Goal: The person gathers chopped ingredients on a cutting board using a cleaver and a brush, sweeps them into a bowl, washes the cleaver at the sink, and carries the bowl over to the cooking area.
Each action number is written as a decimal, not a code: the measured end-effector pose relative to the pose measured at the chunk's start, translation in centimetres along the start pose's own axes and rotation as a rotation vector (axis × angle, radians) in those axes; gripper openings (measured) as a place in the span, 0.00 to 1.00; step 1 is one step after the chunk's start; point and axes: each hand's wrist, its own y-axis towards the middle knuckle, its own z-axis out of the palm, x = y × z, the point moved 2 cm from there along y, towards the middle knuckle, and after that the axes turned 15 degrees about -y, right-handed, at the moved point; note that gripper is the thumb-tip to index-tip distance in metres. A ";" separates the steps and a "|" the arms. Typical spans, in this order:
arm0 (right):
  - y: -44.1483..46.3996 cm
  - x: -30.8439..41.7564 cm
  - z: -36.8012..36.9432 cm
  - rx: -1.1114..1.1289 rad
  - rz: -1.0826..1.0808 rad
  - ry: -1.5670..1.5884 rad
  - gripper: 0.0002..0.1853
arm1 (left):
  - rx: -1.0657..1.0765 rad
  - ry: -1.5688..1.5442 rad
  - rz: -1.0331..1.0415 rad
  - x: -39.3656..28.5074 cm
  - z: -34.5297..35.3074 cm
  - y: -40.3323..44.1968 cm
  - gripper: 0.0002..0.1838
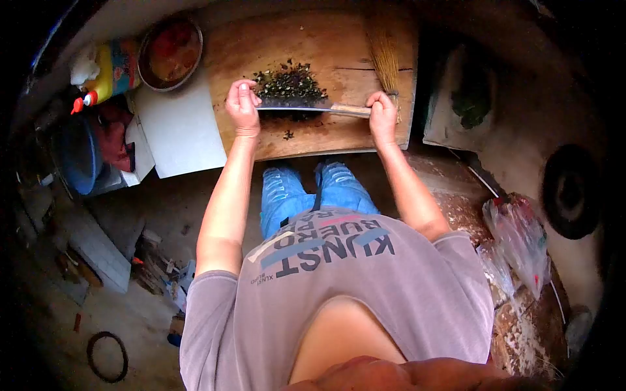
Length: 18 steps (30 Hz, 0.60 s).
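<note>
A knife [293, 105] with a light wooden handle lies crosswise over a wooden board [261, 39]. My right hand [383, 114] is closed round the end of its handle. At the other end, my left hand [243, 104] pinches the tip of the blade between thumb and fingers. Just beyond the blade is a pile of chopped dark green pieces [290, 81], partly hidden by the blade. A few small bits [288, 135] lie on the near side of the knife.
A straw brush [383, 52] lies at the board's right. To the left are a metal bowl [171, 55], a yellow bottle [104, 75], a white panel [179, 124] and a blue basin [79, 153]. Plastic bags [518, 241] sit at the right.
</note>
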 end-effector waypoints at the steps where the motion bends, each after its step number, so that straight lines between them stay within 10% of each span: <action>1: -0.4 -0.5 0.2 0.020 0.073 0.059 0.10 | 0.006 -0.001 0.008 -0.3 0.3 0.1 0.11; 18: -13.6 0.7 2.7 -0.180 0.600 0.811 0.11 | 0.802 0.410 -0.068 1.0 10.4 7.4 0.14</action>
